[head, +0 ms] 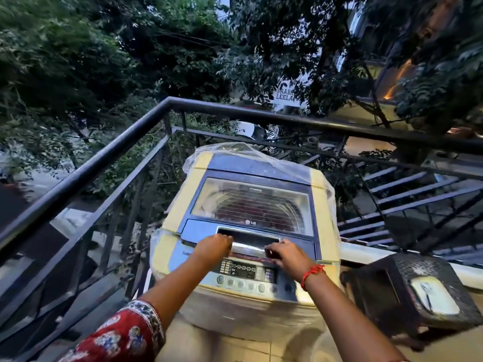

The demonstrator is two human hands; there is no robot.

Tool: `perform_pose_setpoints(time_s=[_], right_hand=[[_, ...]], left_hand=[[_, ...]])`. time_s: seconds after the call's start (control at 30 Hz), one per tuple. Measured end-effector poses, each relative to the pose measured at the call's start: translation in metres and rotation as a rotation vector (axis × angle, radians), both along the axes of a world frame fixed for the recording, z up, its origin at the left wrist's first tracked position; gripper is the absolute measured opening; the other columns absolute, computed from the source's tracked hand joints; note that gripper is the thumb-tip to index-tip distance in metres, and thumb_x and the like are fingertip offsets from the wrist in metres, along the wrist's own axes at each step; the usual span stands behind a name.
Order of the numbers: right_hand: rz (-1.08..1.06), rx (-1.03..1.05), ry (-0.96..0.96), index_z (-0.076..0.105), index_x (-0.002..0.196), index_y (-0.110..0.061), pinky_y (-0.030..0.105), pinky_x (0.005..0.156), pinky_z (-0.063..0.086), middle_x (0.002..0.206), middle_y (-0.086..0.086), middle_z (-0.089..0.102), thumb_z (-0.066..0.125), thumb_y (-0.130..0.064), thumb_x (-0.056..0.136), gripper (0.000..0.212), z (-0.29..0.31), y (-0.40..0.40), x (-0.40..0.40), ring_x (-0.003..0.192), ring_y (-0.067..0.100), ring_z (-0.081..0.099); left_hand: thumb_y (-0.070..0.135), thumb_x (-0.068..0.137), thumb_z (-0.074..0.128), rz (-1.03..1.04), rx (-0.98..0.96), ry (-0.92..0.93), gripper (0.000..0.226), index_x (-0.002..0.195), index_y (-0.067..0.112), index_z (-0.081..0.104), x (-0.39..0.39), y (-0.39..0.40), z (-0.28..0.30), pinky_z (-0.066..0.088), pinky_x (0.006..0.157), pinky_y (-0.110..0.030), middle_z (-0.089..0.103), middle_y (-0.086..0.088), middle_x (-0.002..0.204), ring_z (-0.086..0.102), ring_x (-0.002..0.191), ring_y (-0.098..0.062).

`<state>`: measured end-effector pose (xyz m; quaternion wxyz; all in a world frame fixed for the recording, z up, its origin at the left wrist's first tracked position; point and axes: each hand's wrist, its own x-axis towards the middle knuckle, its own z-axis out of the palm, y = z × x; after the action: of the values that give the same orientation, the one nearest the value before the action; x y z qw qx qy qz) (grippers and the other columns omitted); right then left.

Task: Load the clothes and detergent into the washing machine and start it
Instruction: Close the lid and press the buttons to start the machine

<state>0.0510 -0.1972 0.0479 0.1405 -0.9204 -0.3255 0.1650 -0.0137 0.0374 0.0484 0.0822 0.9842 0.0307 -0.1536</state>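
Observation:
A yellowed top-loading washing machine [183,205] stands on a balcony, partly wrapped in clear plastic. Its blue-framed glass lid [251,202] lies down, and red clothes [251,211] show through the glass inside the drum. Both my hands are at the silver lid handle [248,246] at the lid's front edge. My left hand [214,248] curls its fingers round the handle's left end. At the right end, my right hand [286,254] grips the handle, a red thread on its wrist. The control panel [248,275] with its buttons lies just below my hands. No detergent is in view.
A black metal railing [109,152] runs round the balcony behind and left of the machine. A dark plastic stool [386,291] stands to the right with a pale object [433,296] on its seat. Beige floor tiles lie in front of the machine.

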Motion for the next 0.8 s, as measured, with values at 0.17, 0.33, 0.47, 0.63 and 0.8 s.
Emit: perform_pose_setpoints(time_s=[0.17,0.33,0.47,0.63,0.8], right_hand=[[0.069,-0.107,0.121,0.055,0.132,-0.018,0.030,0.098,0.041,0.128,0.008,0.061,0.062,-0.027,0.092,0.041,-0.001,0.002,0.007,0.119,0.025,0.054],[-0.171,0.093,0.188,0.070,0.109,-0.015,0.025,0.093,0.048,0.107,0.002,0.069,0.075,-0.019,0.081,0.029,0.001,-0.022,0.014,0.099,0.011,0.062],[-0.376,0.019,0.206,0.069,0.085,-0.012,0.024,0.069,0.046,0.079,-0.002,0.060,0.088,-0.024,0.065,0.030,-0.002,-0.059,0.018,0.074,0.014,0.057],[-0.381,0.037,0.320,0.065,0.074,-0.017,0.010,0.054,0.041,0.070,-0.004,0.059,0.091,-0.018,0.059,0.031,-0.010,-0.068,0.019,0.066,0.012,0.054],[-0.394,0.010,0.375,0.065,0.080,-0.009,0.021,0.056,0.043,0.073,-0.001,0.059,0.095,-0.023,0.049,0.045,-0.012,-0.067,0.026,0.064,0.012,0.050]], left_hand=[[0.031,0.096,0.053,0.066,-0.097,0.082,0.027,0.112,0.015,0.068,0.009,0.003,-0.010,0.051,0.083,-0.038,0.069,-0.013,0.111,0.065,0.103,-0.033],[0.018,0.089,0.062,0.149,-0.194,0.080,0.014,0.097,0.014,0.074,0.015,0.007,-0.015,0.051,0.081,-0.033,0.073,-0.010,0.100,0.067,0.096,-0.027],[0.008,0.085,0.066,0.225,-0.323,0.076,0.014,0.096,0.008,0.075,0.022,0.011,-0.007,0.049,0.074,-0.025,0.074,-0.012,0.097,0.067,0.088,-0.024],[-0.006,0.087,0.056,0.384,-0.462,0.102,0.017,0.092,-0.006,0.073,0.032,0.004,-0.005,0.058,0.085,-0.043,0.073,-0.024,0.094,0.072,0.089,-0.034],[-0.005,0.087,0.058,0.443,-0.489,0.110,0.016,0.094,-0.007,0.072,0.038,0.002,-0.005,0.059,0.083,-0.041,0.073,-0.021,0.095,0.072,0.088,-0.033]])
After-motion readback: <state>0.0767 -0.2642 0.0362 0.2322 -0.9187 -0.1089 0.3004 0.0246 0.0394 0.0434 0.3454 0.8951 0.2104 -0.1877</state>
